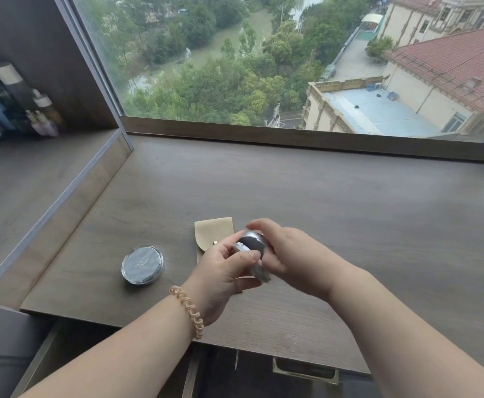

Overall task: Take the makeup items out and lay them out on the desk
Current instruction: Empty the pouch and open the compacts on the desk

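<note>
- Far off on the left, we see a shelf (pixel 28 168) with blurred bottles (pixel 41 110) standing on it, well apart from where we are working.
- Nearer, on the left part of the desk (pixel 350 211), a round silver compact (pixel 142 264) lies flat, lid up, likely set down as one item already laid out.
- Just right of it lies a beige pouch (pixel 213 232) with its flap open toward the far side, probably because items come out of it.
- Our left hand (pixel 220 271), a beaded bracelet (pixel 187 310) on its wrist, hovers above the pouch, thumb and fingers pinching a small silvery item (pixel 251 248) from the near side.
- Our right hand (pixel 289 254) meets it from the right, fingers curled over the same item's far end; we judge both hands steady it for handling before it goes onto the desk.
- Motion blur hides what the item is.
</note>
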`<state>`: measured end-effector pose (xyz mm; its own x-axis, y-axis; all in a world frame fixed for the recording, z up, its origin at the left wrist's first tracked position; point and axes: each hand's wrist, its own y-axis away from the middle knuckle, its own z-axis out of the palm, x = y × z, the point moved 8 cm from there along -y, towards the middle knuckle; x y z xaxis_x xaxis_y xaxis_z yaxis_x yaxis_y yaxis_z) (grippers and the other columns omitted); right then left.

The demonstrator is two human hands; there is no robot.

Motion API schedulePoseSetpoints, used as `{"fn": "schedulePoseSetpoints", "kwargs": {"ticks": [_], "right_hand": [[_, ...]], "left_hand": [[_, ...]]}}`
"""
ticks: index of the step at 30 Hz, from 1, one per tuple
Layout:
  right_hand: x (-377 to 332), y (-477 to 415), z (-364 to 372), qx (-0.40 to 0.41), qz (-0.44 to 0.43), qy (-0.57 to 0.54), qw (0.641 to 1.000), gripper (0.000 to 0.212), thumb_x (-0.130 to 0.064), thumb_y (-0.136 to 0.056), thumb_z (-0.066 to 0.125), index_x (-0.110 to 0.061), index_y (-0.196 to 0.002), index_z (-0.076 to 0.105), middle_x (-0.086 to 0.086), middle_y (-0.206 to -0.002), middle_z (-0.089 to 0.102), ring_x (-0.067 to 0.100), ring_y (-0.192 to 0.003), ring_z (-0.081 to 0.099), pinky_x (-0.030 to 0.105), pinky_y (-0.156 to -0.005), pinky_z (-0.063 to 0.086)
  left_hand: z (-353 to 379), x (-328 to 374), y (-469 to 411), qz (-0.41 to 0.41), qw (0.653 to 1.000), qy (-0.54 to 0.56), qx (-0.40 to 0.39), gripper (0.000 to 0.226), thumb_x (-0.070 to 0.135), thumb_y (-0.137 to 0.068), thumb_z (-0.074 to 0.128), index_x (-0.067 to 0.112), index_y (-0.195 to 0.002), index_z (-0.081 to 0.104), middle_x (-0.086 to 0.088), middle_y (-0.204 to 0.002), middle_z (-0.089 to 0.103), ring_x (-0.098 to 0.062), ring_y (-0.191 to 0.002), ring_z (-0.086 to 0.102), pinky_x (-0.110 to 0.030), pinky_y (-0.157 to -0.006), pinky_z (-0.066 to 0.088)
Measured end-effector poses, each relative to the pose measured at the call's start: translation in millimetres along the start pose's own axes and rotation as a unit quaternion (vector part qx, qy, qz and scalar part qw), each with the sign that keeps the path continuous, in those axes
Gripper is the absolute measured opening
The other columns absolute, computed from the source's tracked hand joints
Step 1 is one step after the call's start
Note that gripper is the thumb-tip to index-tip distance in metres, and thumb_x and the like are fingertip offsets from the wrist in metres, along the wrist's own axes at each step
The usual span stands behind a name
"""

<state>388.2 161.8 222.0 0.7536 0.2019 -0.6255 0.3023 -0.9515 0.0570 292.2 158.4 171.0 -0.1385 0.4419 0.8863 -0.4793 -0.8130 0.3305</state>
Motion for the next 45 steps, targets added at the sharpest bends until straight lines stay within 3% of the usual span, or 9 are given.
{"fn": "schedulePoseSetpoints", "kwargs": {"ticks": [4, 8, 10, 14, 20, 26, 31, 42, 45], "right_hand": [[18.7, 4.9, -8.3, 0.050, 0.031, -0.201, 0.978, 0.026, -0.023, -0.095, 0.052, -0.022, -0.121, 0.055, -0.013, -0.073, 0.063, 0.009, -0.065, 0.057, 0.022, -0.063, 0.047], [54.0, 9.7, -4.4, 0.153, 0.152, -0.432, 0.876, 0.024, -0.027, -0.095, 0.053, -0.008, -0.093, 0.067, 0.009, -0.080, 0.065, 0.023, -0.070, 0.061, 0.036, -0.062, 0.053], [69.9, 14.8, -5.0, 0.212, 0.204, -0.461, 0.837, 0.030, -0.030, -0.094, 0.055, -0.002, -0.089, 0.064, 0.009, -0.073, 0.059, 0.023, -0.064, 0.055, 0.033, -0.056, 0.048], [86.1, 26.4, -11.5, 0.262, 0.227, -0.426, 0.836, 0.028, -0.036, -0.091, 0.058, -0.010, -0.081, 0.063, 0.001, -0.067, 0.053, 0.014, -0.057, 0.046, 0.021, -0.043, 0.037], [94.4, 42.2, -4.0, 0.234, 0.200, -0.515, 0.800, 0.030, -0.043, -0.074, 0.065, -0.015, -0.085, 0.065, 0.000, -0.077, 0.063, 0.016, -0.068, 0.056, 0.028, -0.057, 0.044], [124.0, 61.4, 7.1, 0.220, 0.246, -0.425, 0.843, 0.011, -0.019, -0.090, 0.061, -0.016, -0.081, 0.065, -0.002, -0.076, 0.065, 0.013, -0.074, 0.058, 0.026, -0.061, 0.044], [158.8, 64.8, 11.1, 0.240, 0.291, -0.410, 0.831, 0.012, -0.012, -0.092, 0.056, -0.007, -0.085, 0.064, 0.003, -0.078, 0.062, 0.016, -0.072, 0.056, 0.029, -0.063, 0.047], [207.0, 40.2, 24.0, 0.227, 0.322, -0.339, 0.854, 0.017, -0.023, -0.088, 0.059, -0.010, -0.077, 0.062, 0.004, -0.073, 0.060, 0.019, -0.068, 0.053, 0.045, -0.073, 0.051], [210.9, 34.3, 23.3, 0.234, 0.316, -0.329, 0.859, 0.016, -0.026, -0.084, 0.059, -0.013, -0.075, 0.061, 0.004, -0.072, 0.059, 0.020, -0.069, 0.051, 0.046, -0.070, 0.050]], "left_hand": [[9.4, 6.2, -0.9, 0.016, 0.999, 0.032, -0.038, 0.050, 0.014, -0.073, 0.051, 0.007, -0.121, 0.059, -0.014, -0.102, 0.065, -0.025, -0.092, 0.062, -0.037, -0.077, 0.052], [20.7, 1.9, -1.8, -0.013, 0.993, 0.090, -0.077, 0.060, -0.001, -0.069, 0.044, 0.010, -0.127, 0.055, -0.021, -0.109, 0.061, -0.033, -0.095, 0.057, -0.040, -0.079, 0.054], [26.5, -4.5, 0.0, -0.036, 0.991, 0.094, -0.088, 0.065, -0.007, -0.066, 0.046, 0.012, -0.128, 0.052, -0.022, -0.112, 0.060, -0.034, -0.096, 0.059, -0.045, -0.081, 0.054], [29.3, -18.3, 5.5, -0.074, 0.991, 0.077, -0.081, 0.074, -0.015, -0.064, 0.050, 0.015, -0.132, 0.047, -0.020, -0.115, 0.063, -0.032, -0.090, 0.067, -0.042, -0.073, 0.059], [30.8, -32.6, 4.3, -0.087, 0.994, 0.062, -0.032, 0.063, -0.026, -0.077, 0.040, 0.011, -0.126, 0.054, -0.016, -0.115, 0.064, -0.027, -0.091, 0.068, -0.038, -0.074, 0.058], [47.8, -56.7, -1.6, -0.118, 0.990, 0.076, 0.004, 0.059, -0.026, -0.080, 0.037, 0.011, -0.120, 0.056, -0.010, -0.109, 0.067, -0.023, -0.089, 0.069, -0.033, -0.065, 0.060], [48.8, -75.8, -18.2, -0.131, 0.990, -0.015, 0.056, 0.053, -0.016, -0.081, 0.053, 0.015, -0.123, 0.052, -0.011, -0.111, 0.065, -0.022, -0.087, 0.066, -0.032, -0.073, 0.057], [39.5, -96.6, -49.4, -0.131, 0.960, -0.233, 0.085, 0.058, 0.008, -0.074, 0.062, 0.017, -0.130, 0.051, 0.001, -0.110, 0.067, -0.017, -0.098, 0.065, -0.041, -0.093, 0.053], [41.9, -98.9, -53.3, -0.129, 0.961, -0.227, 0.088, 0.055, 0.015, -0.065, 0.060, 0.020, -0.120, 0.059, 0.004, -0.105, 0.070, -0.012, -0.085, 0.063, -0.033, -0.087, 0.053]]}}
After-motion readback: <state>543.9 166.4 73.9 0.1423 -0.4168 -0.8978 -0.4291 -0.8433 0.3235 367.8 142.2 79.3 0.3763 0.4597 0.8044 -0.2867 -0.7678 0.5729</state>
